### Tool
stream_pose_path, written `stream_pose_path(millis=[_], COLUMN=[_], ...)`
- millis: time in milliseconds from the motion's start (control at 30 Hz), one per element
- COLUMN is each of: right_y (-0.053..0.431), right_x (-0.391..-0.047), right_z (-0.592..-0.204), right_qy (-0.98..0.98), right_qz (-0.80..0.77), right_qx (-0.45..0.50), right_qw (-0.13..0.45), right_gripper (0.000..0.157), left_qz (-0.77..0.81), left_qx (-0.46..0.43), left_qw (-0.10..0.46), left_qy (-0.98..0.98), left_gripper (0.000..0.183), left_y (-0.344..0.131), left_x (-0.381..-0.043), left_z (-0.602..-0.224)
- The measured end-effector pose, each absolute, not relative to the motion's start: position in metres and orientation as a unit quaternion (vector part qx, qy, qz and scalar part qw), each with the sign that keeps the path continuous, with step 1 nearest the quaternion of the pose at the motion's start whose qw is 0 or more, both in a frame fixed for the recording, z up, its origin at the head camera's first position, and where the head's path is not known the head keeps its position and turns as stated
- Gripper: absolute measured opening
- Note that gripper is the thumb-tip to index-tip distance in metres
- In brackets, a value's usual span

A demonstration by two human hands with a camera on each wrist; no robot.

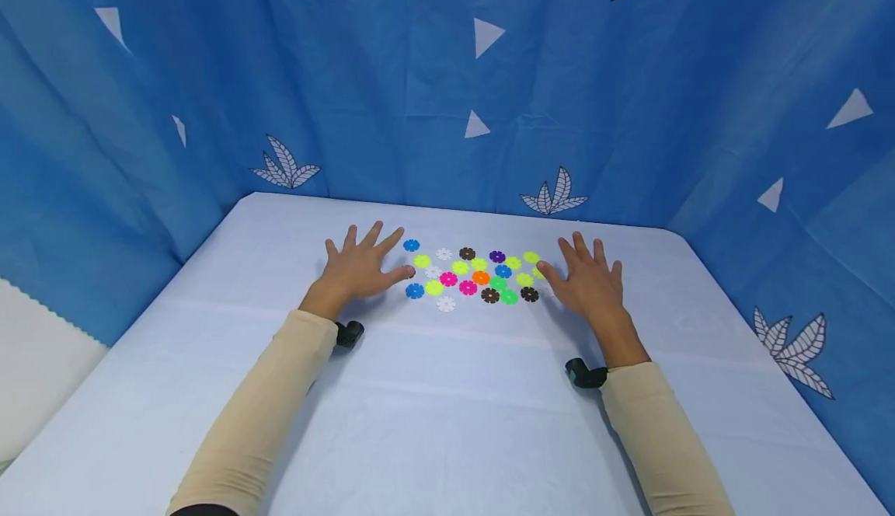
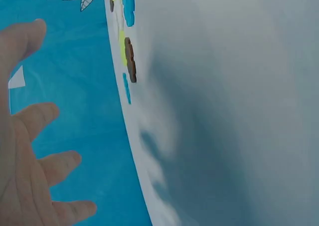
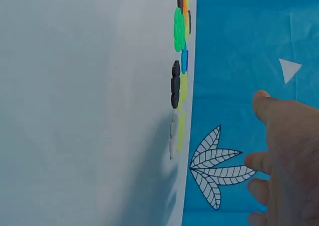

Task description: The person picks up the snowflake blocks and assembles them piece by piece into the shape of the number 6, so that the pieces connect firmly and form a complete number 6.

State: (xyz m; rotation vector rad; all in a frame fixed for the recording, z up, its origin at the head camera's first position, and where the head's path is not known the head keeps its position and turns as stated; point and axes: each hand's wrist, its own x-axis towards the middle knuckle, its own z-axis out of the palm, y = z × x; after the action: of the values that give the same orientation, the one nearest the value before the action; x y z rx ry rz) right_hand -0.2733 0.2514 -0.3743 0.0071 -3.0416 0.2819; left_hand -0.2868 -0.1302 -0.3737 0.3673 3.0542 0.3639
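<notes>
Flat, notched plastic discs in many colours lie in a loose cluster on the white table, among them an orange disc (image 1: pixel 480 277), a pink disc (image 1: pixel 448 279) and a purple disc (image 1: pixel 497 256). My left hand (image 1: pixel 360 267), fingers spread, is at the cluster's left side, its thumb overlapping a brown disc (image 2: pixel 130 60) in the head view. Opposite it, my right hand (image 1: pixel 590 279) spreads its fingers at the right side, thumb near a yellow disc (image 1: pixel 524 279) and a black disc (image 3: pixel 175 85). Both palms hold nothing, and the wrist views show the hands raised above the tabletop.
The white-covered table (image 1: pixel 447 407) runs back to a blue curtain (image 1: pixel 391 73) printed with leaves and triangles. Dark wrist devices stick out at the left wrist (image 1: pixel 349 334) and right wrist (image 1: pixel 586 374). Shadows of both hands fall on the cloth.
</notes>
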Motion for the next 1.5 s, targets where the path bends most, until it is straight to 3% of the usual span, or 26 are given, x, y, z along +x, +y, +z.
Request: stream_pose_path(millis=[267,467,667,867,1033,1233,1500], right_y=[0.238,0.215,0.2,0.196,0.197,0.197,0.195], right_x=[-0.269,-0.259,-0.25,-0.246,-0.247,-0.251,-0.257], right_z=[-0.382,-0.388,-0.388,-0.388,-0.39,-0.389,-0.384], right_qy=[-0.994,-0.986,-0.985,-0.988,-0.988,-0.987,-0.983], right_qz=[0.094,0.104,0.099,0.084,0.081,0.106,0.131], right_qx=[0.052,0.133,0.141,0.133,0.131,0.122,0.12], right_qw=[0.019,0.004,0.002,0.01,0.009,-0.017,-0.052], right_gripper=[0.074,0.049,0.028,0.03,0.029,0.024,0.031], left_qz=[0.115,0.165,0.168,0.145,0.137,0.161,0.187], left_qx=[0.156,0.269,0.324,0.32,0.306,0.308,0.3], left_qw=[0.01,-0.006,0.035,0.105,0.126,0.121,0.112], left_qy=[0.981,0.949,0.93,0.93,0.934,0.93,0.929], left_gripper=[0.081,0.053,0.038,0.04,0.042,0.032,0.03], left_y=[-0.114,-0.09,-0.071,-0.064,-0.063,-0.066,-0.07], left_x=[-0.284,-0.279,-0.273,-0.266,-0.264,-0.264,-0.269], left_z=[-0.379,-0.38,-0.384,-0.385,-0.385,-0.387,-0.385])
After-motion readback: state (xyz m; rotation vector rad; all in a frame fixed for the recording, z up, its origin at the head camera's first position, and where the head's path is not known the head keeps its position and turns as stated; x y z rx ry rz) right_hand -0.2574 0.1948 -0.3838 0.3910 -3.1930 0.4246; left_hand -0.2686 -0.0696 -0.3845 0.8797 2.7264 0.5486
